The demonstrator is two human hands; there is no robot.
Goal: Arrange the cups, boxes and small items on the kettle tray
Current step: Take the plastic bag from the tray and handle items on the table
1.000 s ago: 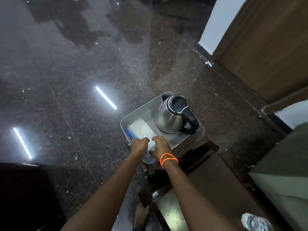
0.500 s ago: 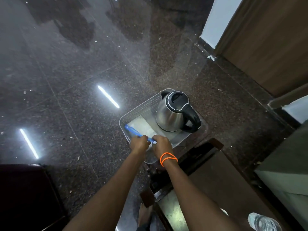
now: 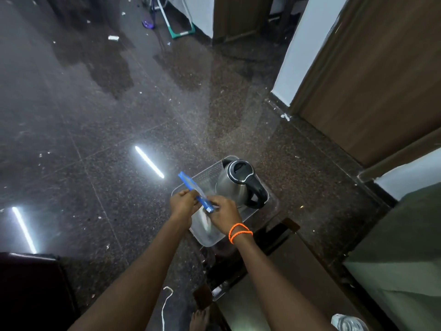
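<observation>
Blue-edged clear pouch (image 3: 193,191) pinched between left hand (image 3: 183,204), right hand (image 3: 224,212), above tray (image 3: 210,237).

Clear plastic tray (image 3: 270,206) on dark speckled floor (image 3: 95,139), holding a steel kettle (image 3: 235,185) with black lid and handle, upright in its far right part. Above the tray's near half, left hand (image 3: 182,203) and right hand (image 3: 223,212), the right wrist with orange bands (image 3: 239,232), both grip a flat clear pouch with blue edge (image 3: 191,187), tilted up to the left. Brown door (image 3: 372,75) at right; plastic bottle (image 3: 348,322) at the lower right edge.
</observation>
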